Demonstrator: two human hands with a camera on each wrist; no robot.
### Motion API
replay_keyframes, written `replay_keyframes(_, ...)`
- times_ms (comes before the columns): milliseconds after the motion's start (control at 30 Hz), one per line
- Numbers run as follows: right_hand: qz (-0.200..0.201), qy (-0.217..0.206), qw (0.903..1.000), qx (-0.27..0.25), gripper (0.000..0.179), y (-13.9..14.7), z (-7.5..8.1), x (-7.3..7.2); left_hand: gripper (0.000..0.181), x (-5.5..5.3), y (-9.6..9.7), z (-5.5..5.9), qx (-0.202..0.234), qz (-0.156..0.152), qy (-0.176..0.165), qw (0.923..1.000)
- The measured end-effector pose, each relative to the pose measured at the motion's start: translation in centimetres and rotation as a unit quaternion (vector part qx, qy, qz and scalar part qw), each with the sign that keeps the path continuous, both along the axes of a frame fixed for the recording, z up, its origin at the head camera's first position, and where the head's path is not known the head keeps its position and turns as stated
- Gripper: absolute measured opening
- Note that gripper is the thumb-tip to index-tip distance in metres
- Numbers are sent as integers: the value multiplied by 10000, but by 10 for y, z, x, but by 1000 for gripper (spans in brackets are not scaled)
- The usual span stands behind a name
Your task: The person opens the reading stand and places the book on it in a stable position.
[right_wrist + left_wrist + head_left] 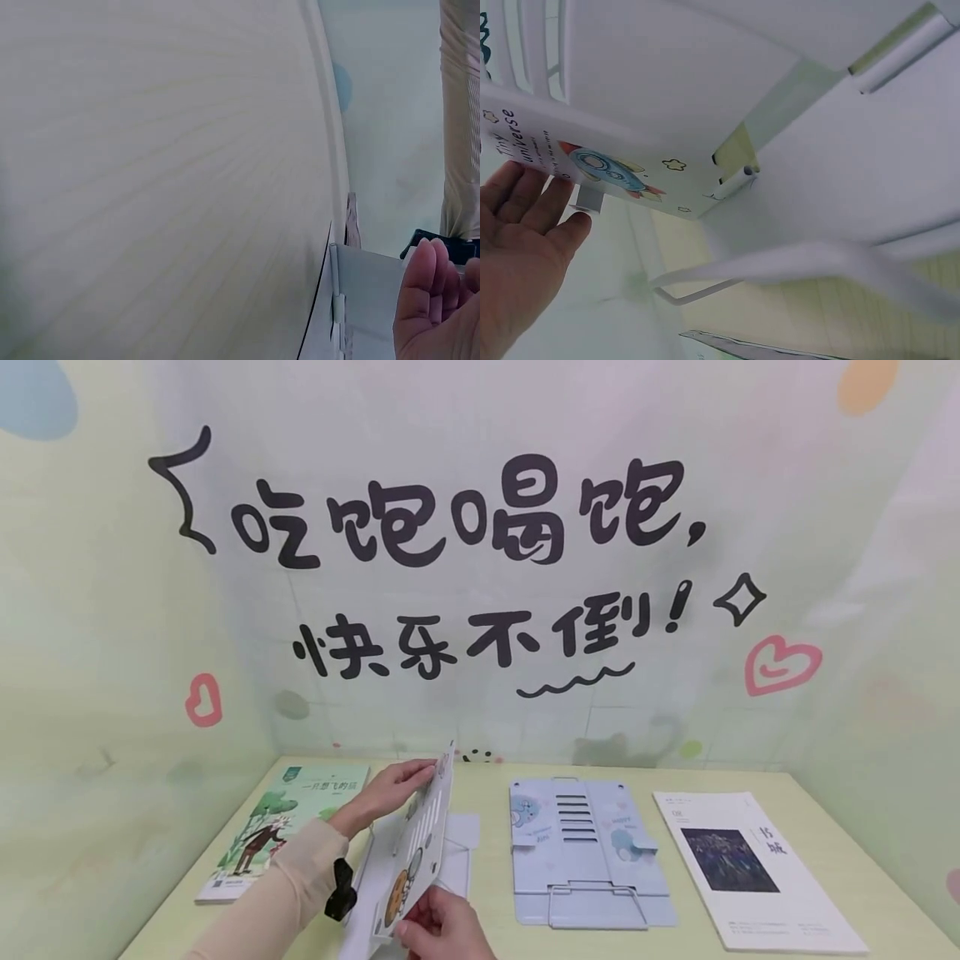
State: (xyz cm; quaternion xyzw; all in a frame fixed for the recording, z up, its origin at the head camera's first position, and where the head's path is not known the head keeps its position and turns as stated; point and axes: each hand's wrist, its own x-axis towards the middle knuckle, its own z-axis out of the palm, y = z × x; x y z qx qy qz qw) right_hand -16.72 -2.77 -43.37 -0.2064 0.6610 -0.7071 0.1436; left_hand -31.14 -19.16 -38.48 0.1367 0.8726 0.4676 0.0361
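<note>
Left hand (392, 792) n right hand (444, 925) gripping tilted white bookstand (422, 835); blue stand (577, 862) abt 3 o'clock, green book (300, 812) abt 9.

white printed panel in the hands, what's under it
In the head view, a pale base plate shows on either side of the panel; the plate's middle is covered and cannot be seen.

The left sleeve (262, 897) is beige, softly creased and reaches the wrist (351, 818); the right wrist view shows a paler, finely ribbed strip (474, 97) along it. At the cuff (324, 850) is a small, angular black device (342, 891). The fingers (546, 206) are bare.
</note>
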Motion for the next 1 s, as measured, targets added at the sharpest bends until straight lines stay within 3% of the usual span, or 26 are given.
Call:
replay_keyframes(167, -53, 320, 9995, 32, 21, -2, -1, 1, 48, 0, 1, -4, -20, 87, 165, 9998)
replay_keyframes(433, -345, 418, 9979, 363, 17, 1, 1, 3, 47, 2, 0, -3, -103, 329, 297, 9990)
replay_keyframes(733, -759, 308, 9958, 421, 10, 26, 3, -12, 44, 6, -14, -4, -172, 1248, 680, 9897)
replay_keyframes(1000, -1472, 388, 9866, 582, 9, 50, 9, -42, 42, 18, -30, -6, -77, 2347, 672, 9697)
